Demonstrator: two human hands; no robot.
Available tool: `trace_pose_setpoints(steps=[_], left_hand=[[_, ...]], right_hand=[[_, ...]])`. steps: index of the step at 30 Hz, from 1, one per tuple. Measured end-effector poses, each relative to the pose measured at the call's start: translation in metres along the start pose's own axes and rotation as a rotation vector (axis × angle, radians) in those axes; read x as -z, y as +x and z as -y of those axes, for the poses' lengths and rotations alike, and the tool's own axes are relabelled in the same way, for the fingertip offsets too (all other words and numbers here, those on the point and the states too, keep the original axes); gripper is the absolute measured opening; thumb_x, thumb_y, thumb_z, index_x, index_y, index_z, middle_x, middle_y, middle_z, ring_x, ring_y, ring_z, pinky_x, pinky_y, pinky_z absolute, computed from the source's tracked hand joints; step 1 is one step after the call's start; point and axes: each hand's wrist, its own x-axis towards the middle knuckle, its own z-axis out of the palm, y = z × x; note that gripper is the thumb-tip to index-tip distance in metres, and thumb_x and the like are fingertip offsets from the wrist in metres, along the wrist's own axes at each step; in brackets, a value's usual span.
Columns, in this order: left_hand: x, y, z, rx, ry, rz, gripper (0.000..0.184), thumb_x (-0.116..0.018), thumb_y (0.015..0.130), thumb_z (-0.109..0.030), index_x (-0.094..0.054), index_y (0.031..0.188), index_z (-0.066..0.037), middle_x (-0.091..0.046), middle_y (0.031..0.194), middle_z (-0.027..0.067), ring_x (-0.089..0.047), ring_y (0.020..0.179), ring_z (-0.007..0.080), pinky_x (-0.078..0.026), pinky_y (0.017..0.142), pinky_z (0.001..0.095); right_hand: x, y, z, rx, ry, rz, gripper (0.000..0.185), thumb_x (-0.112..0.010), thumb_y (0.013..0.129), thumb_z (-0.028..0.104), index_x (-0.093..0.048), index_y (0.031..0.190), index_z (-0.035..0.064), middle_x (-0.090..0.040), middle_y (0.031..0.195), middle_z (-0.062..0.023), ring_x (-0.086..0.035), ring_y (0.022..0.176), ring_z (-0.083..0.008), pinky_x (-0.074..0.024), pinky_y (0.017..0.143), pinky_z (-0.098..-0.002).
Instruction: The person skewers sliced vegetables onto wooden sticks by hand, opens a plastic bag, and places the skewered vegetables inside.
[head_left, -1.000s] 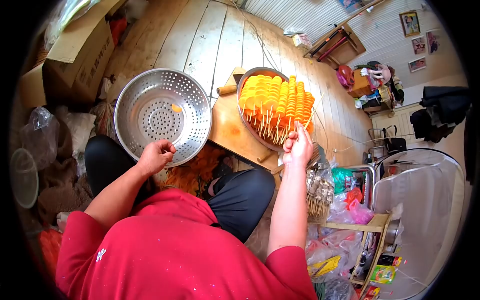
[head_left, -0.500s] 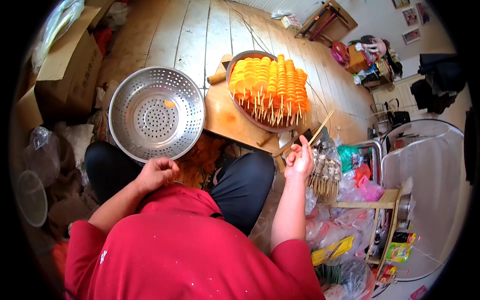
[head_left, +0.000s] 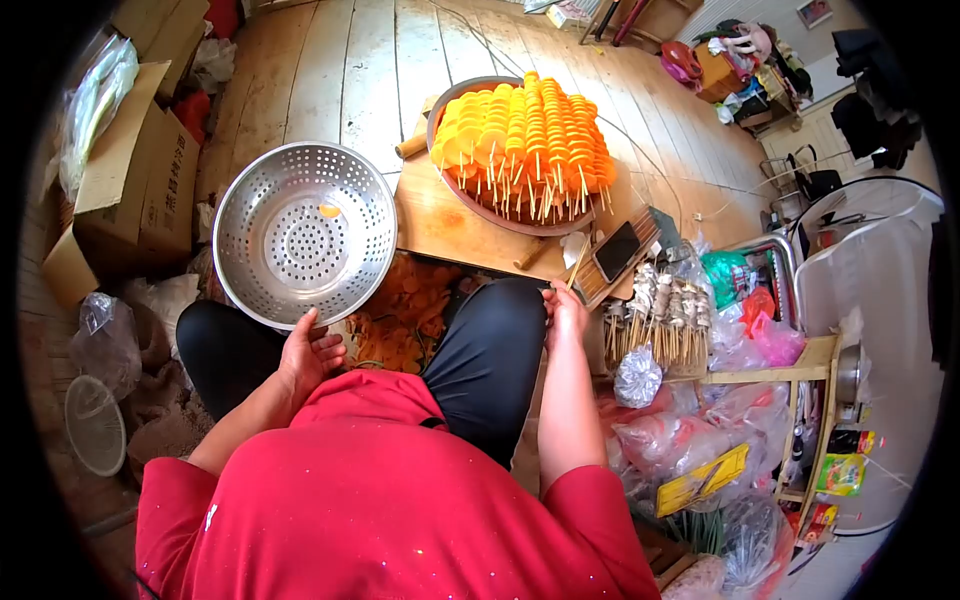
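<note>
My left hand (head_left: 311, 355) is at the near rim of a perforated metal colander (head_left: 232, 250), its fingers apart and its thumb up by the rim; I cannot tell whether it touches. One orange slice (head_left: 329, 211) lies inside the colander. By my right knee, my right hand (head_left: 566, 310) is closed on thin bamboo skewers (head_left: 577, 264) that point up and away. Beyond it, a round brown basin (head_left: 470, 204) holds many skewers of orange slices (head_left: 525, 135), stick ends toward me. The basin rests on a wooden board (head_left: 425, 215).
A phone (head_left: 617, 250) lies on a slatted wooden piece at right. Near it are skewers with grey-white food (head_left: 665, 305) and a low wooden rack (head_left: 770, 375) among plastic bags. Orange pieces (head_left: 400, 310) lie between my knees. A cardboard box (head_left: 140, 190) stands at left.
My right hand has lowered toward my knee with the skewers. My left hand has opened and moved to the colander's rim. The view has shifted, revealing the phone.
</note>
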Motion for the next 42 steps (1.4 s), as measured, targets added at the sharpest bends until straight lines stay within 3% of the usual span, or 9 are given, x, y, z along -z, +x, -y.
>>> trace_pose_setpoints(steps=[3,4,8,11,16,20,26,29,42], left_hand=[[0.002,0.013,-0.001,-0.143,-0.044,-0.067,0.054,-0.057,0.084,-0.04,-0.047,0.118,0.0,-0.058,0.104,0.0184,-0.061,0.081,0.0271,-0.051,0.068,0.0369],[0.004,0.017,-0.004,-0.179,-0.071,-0.08,0.035,-0.054,0.086,-0.025,-0.051,0.11,0.001,-0.06,0.102,0.0179,-0.062,0.085,0.0284,-0.052,0.072,0.0371],[0.003,0.019,-0.006,-0.243,-0.114,-0.115,0.025,-0.052,0.086,-0.015,-0.052,0.104,0.001,-0.062,0.096,0.0155,-0.062,0.086,0.0286,-0.053,0.072,0.0366],[0.01,0.02,-0.005,-0.25,-0.203,-0.102,0.015,-0.053,0.083,-0.013,-0.056,0.095,-0.004,-0.063,0.096,0.0086,-0.062,0.087,0.0222,-0.052,0.072,0.0334],[0.011,0.004,-0.027,-0.36,-0.241,-0.035,0.02,-0.051,0.084,-0.014,-0.054,0.099,-0.001,-0.062,0.099,0.0124,-0.061,0.088,0.0237,-0.052,0.072,0.0334],[0.006,-0.037,-0.078,-0.393,-0.185,0.051,0.03,-0.05,0.083,-0.02,-0.055,0.103,0.002,-0.064,0.099,0.0141,-0.063,0.082,0.0239,-0.053,0.066,0.0324],[0.001,-0.081,-0.137,-0.467,-0.157,0.075,0.03,-0.051,0.082,-0.021,-0.058,0.097,0.004,-0.067,0.093,0.0153,-0.064,0.069,0.0222,-0.054,0.061,0.0319],[-0.001,-0.084,-0.143,-0.514,-0.125,-0.006,0.033,-0.05,0.083,-0.021,-0.058,0.098,0.006,-0.066,0.091,0.0152,-0.064,0.068,0.0182,-0.056,0.06,0.0283],[0.004,-0.067,-0.112,-0.617,-0.124,-0.08,0.02,-0.053,0.079,-0.007,-0.054,0.096,0.004,-0.064,0.084,0.0139,-0.066,0.07,0.0226,-0.057,0.058,0.0304]], right_hand=[[-0.001,0.004,-0.005,-0.026,-0.005,-0.005,0.027,-0.046,0.091,0.016,-0.057,0.114,0.0099,-0.061,0.072,-0.0027,-0.043,0.045,-0.008,-0.032,0.038,-0.0231],[-0.001,0.002,-0.005,-0.028,-0.011,0.009,0.027,-0.046,0.091,0.016,-0.057,0.114,0.0099,-0.061,0.072,-0.0026,-0.043,0.046,-0.0078,-0.0326,0.038,-0.0228],[0.0,0.005,-0.015,-0.03,0.035,0.027,0.028,-0.046,0.09,0.015,-0.058,0.115,0.0103,-0.06,0.071,-0.0023,-0.045,0.047,-0.008,-0.035,0.04,-0.0226],[0.005,-0.008,-0.015,-0.032,0.056,0.014,0.028,-0.047,0.089,0.014,-0.059,0.114,0.0102,-0.06,0.071,-0.0045,-0.046,0.048,-0.009,-0.0366,0.042,-0.0234],[0.01,-0.026,-0.016,0.03,-0.154,-0.011,0.026,-0.052,0.088,0.016,-0.064,0.111,0.0109,-0.059,0.072,-0.0031,-0.046,0.052,-0.0093,-0.0357,0.046,-0.0212],[0.022,-0.036,-0.024,0.058,-0.053,0.065,0.028,-0.049,0.09,0.014,-0.062,0.113,0.0077,-0.058,0.071,-0.0011,-0.048,0.051,-0.0079,-0.0403,0.047,-0.02],[0.022,-0.046,-0.026,0.087,0.109,0.023,0.03,-0.046,0.093,0.021,-0.057,0.117,0.0063,-0.056,0.067,-0.0004,-0.041,0.043,-0.0056,-0.0306,0.036,-0.0186],[0.023,-0.051,-0.022,0.147,0.122,0.05,0.033,-0.047,0.093,0.026,-0.056,0.12,0.0085,-0.055,0.068,-0.0001,-0.039,0.041,-0.0056,-0.0267,0.034,-0.0187],[-0.015,-0.115,0.01,0.578,-0.014,0.217,0.032,-0.043,0.097,0.024,-0.052,0.114,-0.0014,-0.051,0.067,-0.0023,-0.035,0.039,-0.003,-0.0251,0.034,-0.0157]])
